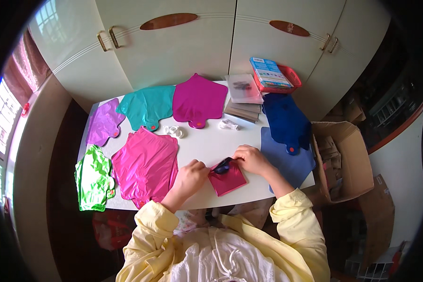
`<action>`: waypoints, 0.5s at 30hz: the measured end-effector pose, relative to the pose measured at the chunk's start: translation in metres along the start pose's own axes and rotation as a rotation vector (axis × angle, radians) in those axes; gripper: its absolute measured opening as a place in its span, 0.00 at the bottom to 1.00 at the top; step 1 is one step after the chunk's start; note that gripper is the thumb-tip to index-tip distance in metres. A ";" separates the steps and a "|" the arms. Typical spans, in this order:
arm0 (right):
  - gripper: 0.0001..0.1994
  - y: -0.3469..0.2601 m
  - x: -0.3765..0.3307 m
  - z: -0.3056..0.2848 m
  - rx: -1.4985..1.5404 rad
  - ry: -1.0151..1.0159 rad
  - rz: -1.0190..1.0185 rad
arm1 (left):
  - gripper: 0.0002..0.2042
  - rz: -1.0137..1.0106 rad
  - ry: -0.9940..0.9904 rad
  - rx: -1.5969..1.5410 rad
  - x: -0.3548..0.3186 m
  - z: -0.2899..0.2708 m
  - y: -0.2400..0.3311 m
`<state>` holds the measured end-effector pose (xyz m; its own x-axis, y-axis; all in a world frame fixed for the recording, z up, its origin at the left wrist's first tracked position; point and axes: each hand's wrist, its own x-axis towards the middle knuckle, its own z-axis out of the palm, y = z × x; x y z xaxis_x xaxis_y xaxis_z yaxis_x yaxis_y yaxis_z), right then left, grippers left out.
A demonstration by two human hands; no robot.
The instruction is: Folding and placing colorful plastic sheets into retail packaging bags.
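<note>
A small square of folded magenta foil [229,181] lies near the table's front edge, between my hands. Along its top edge shows a dark, shiny patch [222,165], too small to make out. My left hand [191,177] is closed in a pinch at the square's upper left corner. At its upper right, my right hand [250,159] pinches the top edge with thumb and fingers. Beside my left hand a pink foil balloon [145,162] is spread flat. To the right of my right hand lies a blue-grey flat sheet [286,157], partly under a dark blue foil balloon [286,120].
Flat foil balloons in green [93,178], purple [104,123], teal [148,105] and magenta [199,99] line the white table [199,148]. White ribbon coils [174,131], clear bags [243,89] and a red basket [291,77] with packets stand farther back. A cardboard box [350,160] is at the right.
</note>
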<state>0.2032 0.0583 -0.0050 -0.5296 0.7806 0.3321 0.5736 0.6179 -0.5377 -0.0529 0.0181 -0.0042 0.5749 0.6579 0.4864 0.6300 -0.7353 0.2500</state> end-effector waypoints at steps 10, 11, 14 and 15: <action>0.15 -0.037 -0.002 -0.002 -0.428 0.155 -0.080 | 0.04 0.293 -0.178 0.331 0.005 -0.001 0.024; 0.16 -0.045 -0.002 -0.002 -0.467 0.135 -0.159 | 0.04 0.288 -0.179 0.353 0.004 0.001 0.024; 0.15 -0.060 -0.010 0.005 -0.597 0.079 -0.296 | 0.04 0.274 -0.195 0.373 0.002 0.002 0.026; 0.15 -0.055 -0.014 0.012 -0.597 0.091 -0.290 | 0.04 0.273 -0.198 0.374 0.003 0.001 0.026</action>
<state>0.1717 0.0123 0.0110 -0.6749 0.5634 0.4766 0.6770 0.7297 0.0962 -0.0340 0.0014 0.0027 0.8100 0.4947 0.3150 0.5660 -0.8001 -0.1986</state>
